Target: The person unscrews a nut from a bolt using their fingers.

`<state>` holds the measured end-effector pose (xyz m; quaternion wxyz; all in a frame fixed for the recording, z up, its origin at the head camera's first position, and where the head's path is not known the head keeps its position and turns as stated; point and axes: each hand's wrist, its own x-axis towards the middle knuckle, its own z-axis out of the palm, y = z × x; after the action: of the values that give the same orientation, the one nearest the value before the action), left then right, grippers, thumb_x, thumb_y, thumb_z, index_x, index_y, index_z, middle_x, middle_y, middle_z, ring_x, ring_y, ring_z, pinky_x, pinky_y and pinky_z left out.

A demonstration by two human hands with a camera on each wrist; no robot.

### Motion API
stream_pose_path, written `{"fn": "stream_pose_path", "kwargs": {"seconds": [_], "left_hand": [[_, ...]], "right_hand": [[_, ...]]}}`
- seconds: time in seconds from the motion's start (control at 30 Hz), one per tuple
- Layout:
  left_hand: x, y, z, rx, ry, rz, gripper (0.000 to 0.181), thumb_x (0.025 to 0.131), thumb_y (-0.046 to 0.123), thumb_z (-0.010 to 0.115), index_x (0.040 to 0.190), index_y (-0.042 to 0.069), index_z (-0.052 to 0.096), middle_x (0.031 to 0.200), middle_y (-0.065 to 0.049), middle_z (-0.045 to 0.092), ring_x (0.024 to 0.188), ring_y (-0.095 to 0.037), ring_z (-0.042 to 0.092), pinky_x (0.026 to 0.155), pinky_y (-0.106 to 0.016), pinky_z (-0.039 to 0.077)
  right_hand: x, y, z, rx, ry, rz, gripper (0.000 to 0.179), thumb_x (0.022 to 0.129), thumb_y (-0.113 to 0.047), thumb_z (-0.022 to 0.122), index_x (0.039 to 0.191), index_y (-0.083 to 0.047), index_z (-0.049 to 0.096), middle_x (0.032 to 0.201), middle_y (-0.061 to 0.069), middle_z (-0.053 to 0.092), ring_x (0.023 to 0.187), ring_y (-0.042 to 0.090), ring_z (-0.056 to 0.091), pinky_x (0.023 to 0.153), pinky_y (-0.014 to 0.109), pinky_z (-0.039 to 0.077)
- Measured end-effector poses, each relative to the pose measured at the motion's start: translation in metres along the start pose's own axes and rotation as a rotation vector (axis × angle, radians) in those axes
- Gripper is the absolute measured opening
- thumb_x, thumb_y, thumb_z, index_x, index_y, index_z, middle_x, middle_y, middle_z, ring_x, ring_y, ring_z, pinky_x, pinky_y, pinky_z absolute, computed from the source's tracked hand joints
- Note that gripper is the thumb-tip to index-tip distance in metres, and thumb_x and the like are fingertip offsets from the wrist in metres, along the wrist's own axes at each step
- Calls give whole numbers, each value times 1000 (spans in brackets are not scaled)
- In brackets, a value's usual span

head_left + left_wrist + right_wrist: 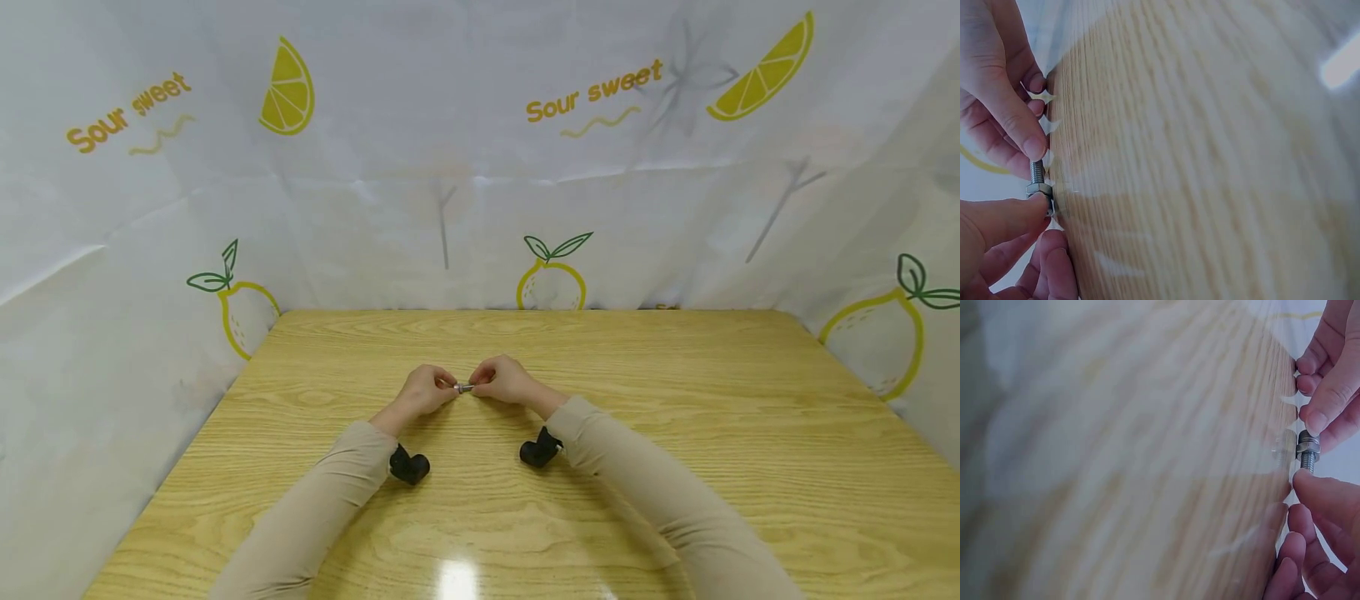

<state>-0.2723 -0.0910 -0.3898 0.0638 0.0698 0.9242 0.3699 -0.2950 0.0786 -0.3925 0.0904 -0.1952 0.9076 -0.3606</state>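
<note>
A small metal bolt lies level between my two hands, just above or on the wooden table. My left hand pinches its head end between thumb and fingers. From the other side, my right hand pinches the threaded shank. A hex nut sits on the bolt close to the left thumb, and a short stretch of bare thread shows between the nut and the right fingertips. The right wrist view shows the nut beside the bolt's rounded end; the fingertips hide the rest.
Black wrist-camera mounts stick out inward below both sleeves. A white curtain printed with lemons hangs behind the table's far edge and along both sides. Light glares off the glossy tabletop near its front.
</note>
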Motion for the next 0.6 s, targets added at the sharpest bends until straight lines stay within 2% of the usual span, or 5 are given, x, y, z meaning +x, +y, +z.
{"fn": "stream_pose_path", "kwargs": {"seconds": [0.27, 0.47, 0.6], "left_hand": [[0, 4, 0, 6, 7, 4, 13, 85, 8, 66, 94, 0, 70, 85, -12, 66, 72, -14, 52, 58, -17, 37], [-1, 4, -1, 3, -15, 20, 13, 87, 11, 65, 94, 2, 70, 89, -11, 66, 77, -16, 55, 63, -20, 41], [-1, 5, -3, -33, -34, 52, 16, 90, 14, 62, 100, 3, 69, 94, -10, 66, 84, -17, 58, 69, -25, 45]], "right_hand": [[0, -1, -2, -3, -4, 17, 10, 84, -9, 69, 91, -2, 71, 80, 9, 66, 67, 9, 51, 61, 18, 39], [-6, -4, -9, 38, -52, 28, 11, 85, -10, 67, 92, -1, 69, 83, 11, 66, 63, 9, 51, 57, 18, 41], [-10, -3, -16, 62, -69, 27, 13, 87, -12, 65, 95, -3, 69, 89, 11, 66, 72, 13, 55, 62, 22, 45]]}}
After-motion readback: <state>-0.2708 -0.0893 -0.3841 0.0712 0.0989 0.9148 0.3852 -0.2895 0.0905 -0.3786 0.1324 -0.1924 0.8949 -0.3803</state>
